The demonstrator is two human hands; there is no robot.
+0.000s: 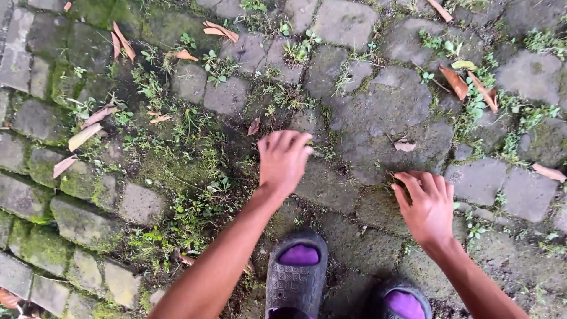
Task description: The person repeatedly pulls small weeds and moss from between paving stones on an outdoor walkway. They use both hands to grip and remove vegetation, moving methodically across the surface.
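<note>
Reaching: left hand (283, 160) is hovering, fingers curled loosely together | right hand (426, 205) is spreading fingers over weeds (397, 177) (small green tuft) at its fingertips, between paving stones (378, 106).

We see soft, even daylight with no glare and only faint shadows. The left hand (284, 159) shows motion blur; the paving (378, 100) stays sharp, with edges bending slightly.

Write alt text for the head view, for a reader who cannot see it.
Two bare hands reach down over mossy paving stones: the left hand hovers with fingers spread, the right hand touches small weeds in a joint. Dry leaves lie scattered, and grey clogs over purple socks show below.
</note>
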